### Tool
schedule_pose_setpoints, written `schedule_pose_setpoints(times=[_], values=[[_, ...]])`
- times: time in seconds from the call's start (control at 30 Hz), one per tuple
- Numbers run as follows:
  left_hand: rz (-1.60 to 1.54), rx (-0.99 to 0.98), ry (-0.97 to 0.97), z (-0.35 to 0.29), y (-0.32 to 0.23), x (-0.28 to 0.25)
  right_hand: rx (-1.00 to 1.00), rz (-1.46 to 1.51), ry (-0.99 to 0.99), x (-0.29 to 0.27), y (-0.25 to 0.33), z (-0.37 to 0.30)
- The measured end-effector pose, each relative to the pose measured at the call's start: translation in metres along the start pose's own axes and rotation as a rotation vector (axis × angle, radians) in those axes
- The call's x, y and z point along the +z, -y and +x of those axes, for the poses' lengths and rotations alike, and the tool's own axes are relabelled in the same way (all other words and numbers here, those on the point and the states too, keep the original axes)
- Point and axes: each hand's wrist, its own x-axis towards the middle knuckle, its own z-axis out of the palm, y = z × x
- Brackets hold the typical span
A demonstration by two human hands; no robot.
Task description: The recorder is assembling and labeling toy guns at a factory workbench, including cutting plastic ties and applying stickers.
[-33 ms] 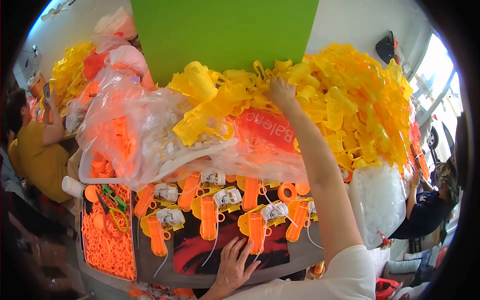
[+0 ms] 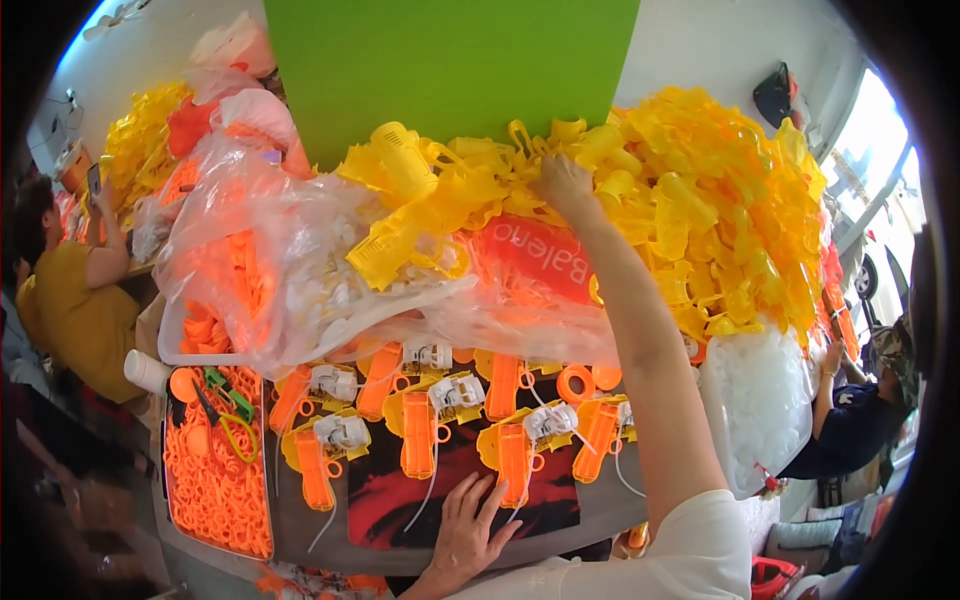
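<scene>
My right hand (image 2: 565, 187) reaches far across into a heap of yellow plastic shells (image 2: 690, 210); its fingers are hidden among the parts, so its grip does not show. Low in the middle, my left hand (image 2: 466, 527) lies with fingers spread on a dark red and black mat (image 2: 400, 500). Its fingertips are at the lower end of an orange handle (image 2: 514, 466), part of a half-built toy gun with a yellow shell and a white mechanism (image 2: 549, 422). Several similar assemblies, such as one with an orange handle (image 2: 417, 435), lie in rows with thin white wires trailing.
At left stands a tray of small orange rings (image 2: 215, 490), with green-handled cutters (image 2: 232, 400) on top. Clear plastic bags (image 2: 300, 270) of orange and white parts lie behind the rows. A bag of white pieces (image 2: 757, 400) sits at right. People (image 2: 80, 290) work on both sides.
</scene>
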Motion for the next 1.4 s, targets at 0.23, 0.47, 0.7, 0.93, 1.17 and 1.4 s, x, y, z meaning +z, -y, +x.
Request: schedule_pose_setpoints(times=[0.23, 0.47, 0.7, 0.93, 1.17, 1.4], values=[[-0.002, 0.007, -0.012, 0.003, 0.003, 0.001, 0.197, 0.337, -0.06, -0.03, -0.036, 0.027], [0.035, 0.006, -0.006, 0.009, 0.006, 0.001, 0.405, 1.013, 0.06, -0.068, -0.072, 0.012], [0.045, 0.024, -0.007, -0.01, 0.001, 0.005, 0.441, 1.215, -0.009, -0.065, -0.083, -0.012], [0.126, 0.043, 0.066, -0.008, -0.007, 0.0, 0.536, 1.847, -0.026, -0.087, -0.053, -0.04], [-0.1, 0.161, -0.501, -0.022, 0.007, -0.006, 0.518, 1.793, 0.598, -0.202, 0.051, -0.217], [-0.051, 0.017, -0.76, -0.089, 0.009, -0.005, 0.706, 1.714, 0.868, -0.189, 0.112, -0.373]])
